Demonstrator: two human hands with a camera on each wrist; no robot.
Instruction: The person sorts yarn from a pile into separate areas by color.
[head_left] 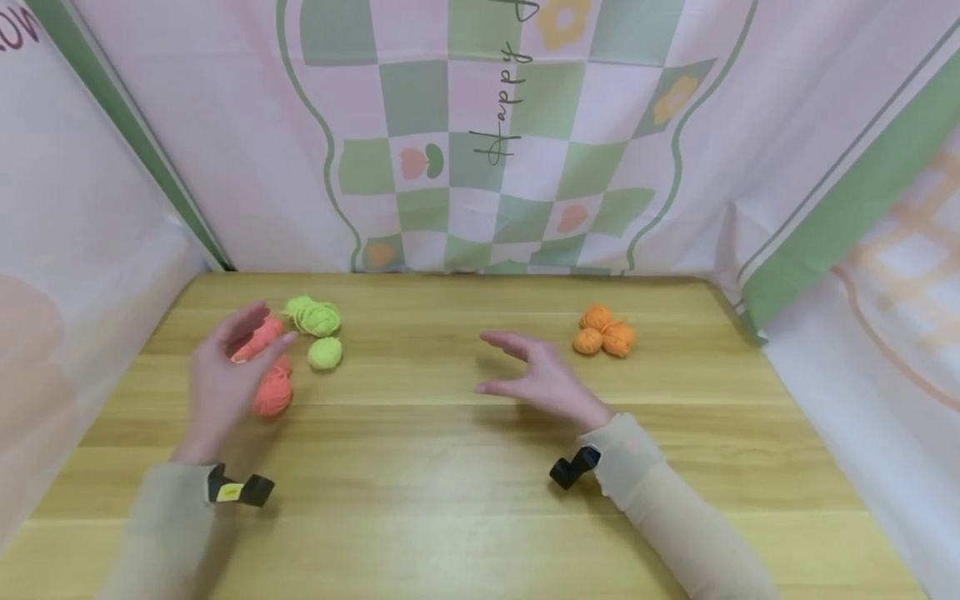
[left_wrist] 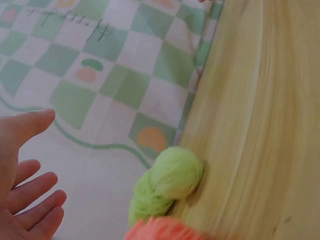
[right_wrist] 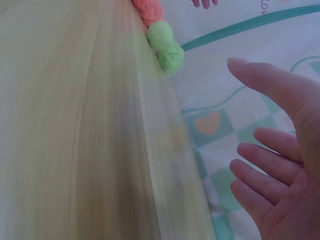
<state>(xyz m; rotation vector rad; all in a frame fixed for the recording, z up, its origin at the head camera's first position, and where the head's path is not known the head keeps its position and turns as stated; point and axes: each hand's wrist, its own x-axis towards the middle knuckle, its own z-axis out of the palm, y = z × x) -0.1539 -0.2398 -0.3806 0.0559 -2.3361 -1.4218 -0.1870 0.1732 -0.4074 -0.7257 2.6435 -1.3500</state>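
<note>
My left hand hovers above the coral yarn balls at the table's left, thumb and fingers spread and nothing between them. It partly hides the coral yarn in the head view. Just right of that yarn lie light green yarn balls: a looser one at the back and a smaller round one in front. Over the middle right of the table is my right hand, fingers extended leftward, thumb apart, holding nothing. Orange yarn balls sit clustered behind and to the right of it.
The wooden table runs back to a checkered cloth hanging at its far edge. Pale cloth walls with green bands flank both sides. A black wrist camera is strapped to the right sleeve, and another to the left.
</note>
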